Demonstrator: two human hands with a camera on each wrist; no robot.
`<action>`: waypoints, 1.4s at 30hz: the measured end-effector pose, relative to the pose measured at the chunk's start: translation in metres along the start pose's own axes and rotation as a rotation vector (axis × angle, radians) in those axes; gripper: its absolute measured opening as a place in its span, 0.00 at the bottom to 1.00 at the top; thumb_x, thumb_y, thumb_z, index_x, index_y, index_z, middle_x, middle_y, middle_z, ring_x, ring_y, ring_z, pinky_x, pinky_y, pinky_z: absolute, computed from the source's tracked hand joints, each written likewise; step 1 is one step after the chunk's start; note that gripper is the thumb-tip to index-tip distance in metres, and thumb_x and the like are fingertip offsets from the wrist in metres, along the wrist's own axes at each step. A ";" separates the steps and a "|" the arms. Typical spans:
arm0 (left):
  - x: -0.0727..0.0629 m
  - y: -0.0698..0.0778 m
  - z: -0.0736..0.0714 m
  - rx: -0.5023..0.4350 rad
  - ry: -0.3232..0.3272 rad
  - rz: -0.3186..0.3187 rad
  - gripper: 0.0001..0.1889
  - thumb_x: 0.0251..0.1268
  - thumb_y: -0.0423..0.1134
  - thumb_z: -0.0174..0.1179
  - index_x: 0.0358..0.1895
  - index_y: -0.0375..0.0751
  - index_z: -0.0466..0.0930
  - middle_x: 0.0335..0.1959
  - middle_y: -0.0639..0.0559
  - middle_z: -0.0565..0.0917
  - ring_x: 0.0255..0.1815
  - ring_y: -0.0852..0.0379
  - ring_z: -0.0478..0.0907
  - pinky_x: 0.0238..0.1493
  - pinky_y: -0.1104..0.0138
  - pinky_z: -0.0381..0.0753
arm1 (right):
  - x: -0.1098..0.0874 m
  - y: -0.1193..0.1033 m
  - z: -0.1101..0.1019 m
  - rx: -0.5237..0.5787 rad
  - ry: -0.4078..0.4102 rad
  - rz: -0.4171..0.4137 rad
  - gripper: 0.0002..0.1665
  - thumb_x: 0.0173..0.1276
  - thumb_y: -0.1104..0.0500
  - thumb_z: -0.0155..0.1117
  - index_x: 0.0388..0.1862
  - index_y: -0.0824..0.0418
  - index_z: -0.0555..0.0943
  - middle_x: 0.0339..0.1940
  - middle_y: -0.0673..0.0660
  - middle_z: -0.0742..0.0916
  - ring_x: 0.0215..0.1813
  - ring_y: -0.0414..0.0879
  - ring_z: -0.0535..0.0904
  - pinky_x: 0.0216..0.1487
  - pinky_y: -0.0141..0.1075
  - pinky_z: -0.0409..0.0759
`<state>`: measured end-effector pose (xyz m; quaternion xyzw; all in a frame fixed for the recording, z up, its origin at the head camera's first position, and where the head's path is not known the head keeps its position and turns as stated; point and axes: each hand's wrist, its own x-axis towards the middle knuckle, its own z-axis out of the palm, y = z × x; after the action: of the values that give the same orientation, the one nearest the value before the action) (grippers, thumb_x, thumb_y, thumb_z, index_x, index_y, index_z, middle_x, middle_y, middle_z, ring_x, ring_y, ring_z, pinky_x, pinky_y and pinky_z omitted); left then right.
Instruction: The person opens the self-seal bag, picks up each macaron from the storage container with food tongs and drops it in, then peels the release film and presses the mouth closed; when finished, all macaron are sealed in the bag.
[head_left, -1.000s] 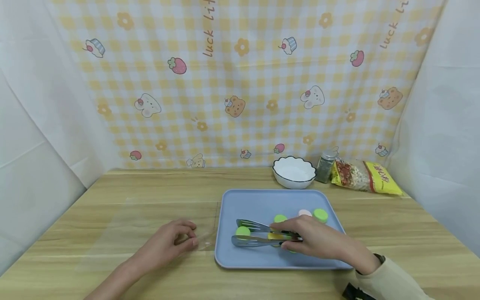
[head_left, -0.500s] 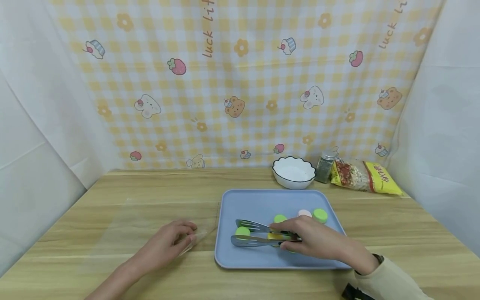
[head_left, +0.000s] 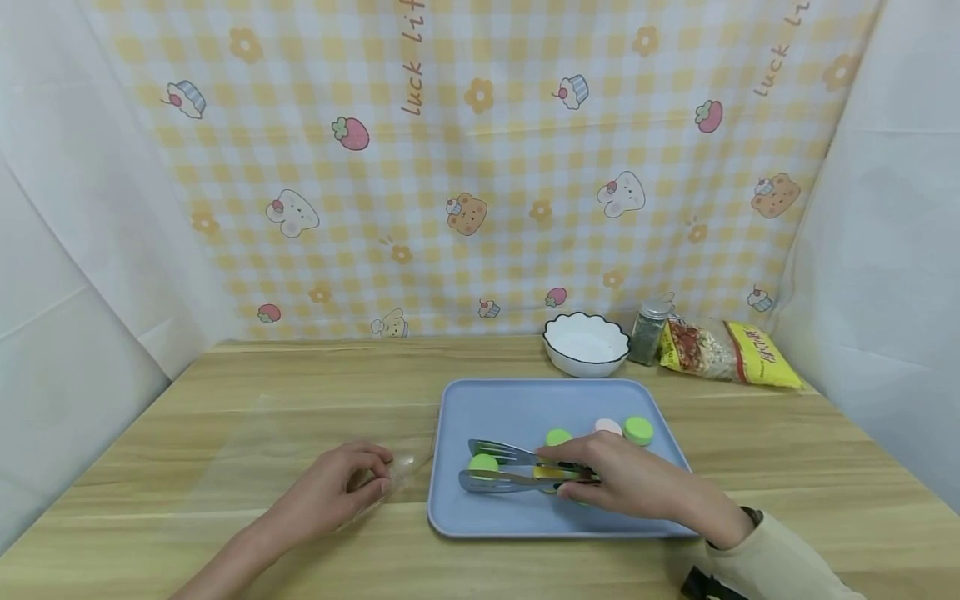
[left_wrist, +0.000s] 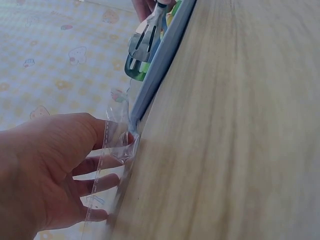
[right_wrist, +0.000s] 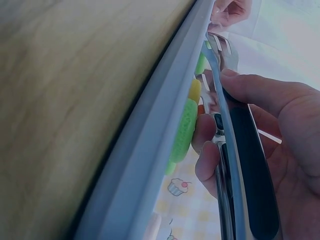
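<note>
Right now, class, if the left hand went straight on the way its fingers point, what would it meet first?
Beyond the clear plastic it pinches, the left hand would probably meet the blue tray at its left rim, though relative height is unclear.

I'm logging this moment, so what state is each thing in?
Tongs: parted in the right hand, a green macaron between their ends.
Clear plastic: spread flat, crumpled where the left hand pinches it.
Tray: right side up, several more macarons on it.
Bowl: upright.
Jar: upright, capped.
Yellow packet: lying down; opened or not, unclear.
</note>
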<state>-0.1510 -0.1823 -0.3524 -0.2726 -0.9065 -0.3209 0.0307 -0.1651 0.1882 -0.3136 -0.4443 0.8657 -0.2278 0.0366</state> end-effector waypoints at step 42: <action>0.001 -0.002 0.002 0.004 0.008 -0.004 0.05 0.62 0.43 0.61 0.28 0.55 0.79 0.48 0.52 0.79 0.50 0.48 0.75 0.45 0.56 0.76 | 0.003 -0.001 0.005 -0.046 0.038 -0.028 0.22 0.64 0.58 0.64 0.57 0.61 0.77 0.38 0.42 0.83 0.25 0.29 0.71 0.29 0.24 0.72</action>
<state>-0.1525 -0.1815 -0.3546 -0.2693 -0.9077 -0.3200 0.0343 -0.1646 0.1833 -0.3176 -0.4529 0.8648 -0.2167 0.0069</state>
